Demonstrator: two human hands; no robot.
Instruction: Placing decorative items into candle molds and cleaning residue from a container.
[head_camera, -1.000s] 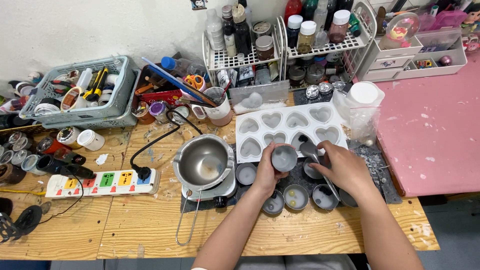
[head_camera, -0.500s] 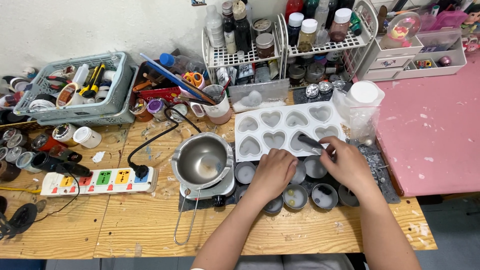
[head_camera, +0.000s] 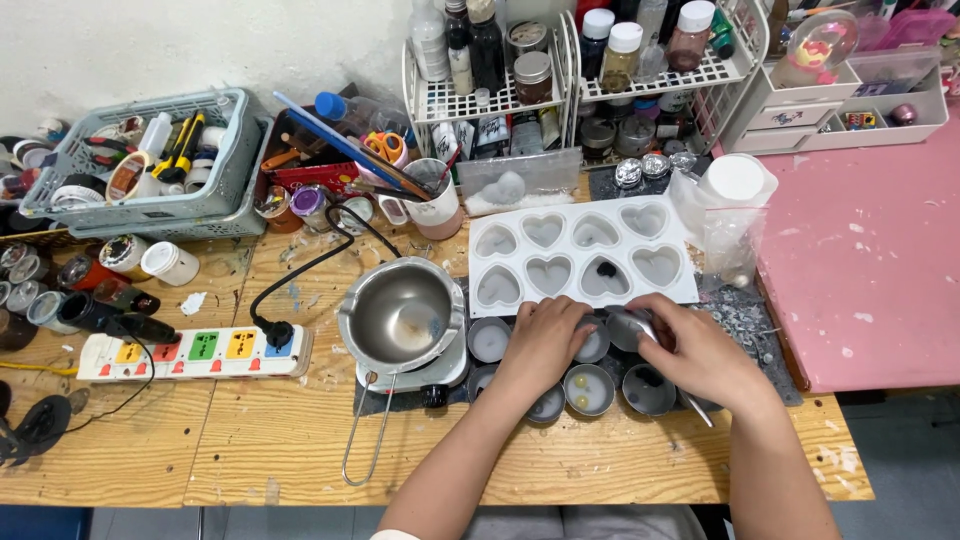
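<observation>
My left hand (head_camera: 543, 347) lies palm down over a cluster of small round metal cups (head_camera: 590, 390) on a dark mat, its fingers curled round one cup (head_camera: 594, 345) that stands on the mat. My right hand (head_camera: 695, 352) grips a metal spoon (head_camera: 634, 324). The spoon's bowl is beside that cup and its handle sticks out toward me. Just behind both hands lies a white heart-shaped mould tray (head_camera: 575, 222), with a dark bit (head_camera: 606, 268) in one cavity. One cup (head_camera: 490, 341) holds pale wax.
A steel melting pot (head_camera: 403, 316) sits on a small hot plate left of the cups, its wire handle pointing toward me. A power strip (head_camera: 190, 351), a grey basket (head_camera: 140, 205), a wire rack of bottles (head_camera: 560, 90), a bagged white jar (head_camera: 735, 185) and a pink tabletop (head_camera: 870, 250) surround the work spot.
My left hand lowered the cup it held up and set it among the others. The right hand drew the spoon back from the mould toward the cups, leaving a dark bit in a cavity.
</observation>
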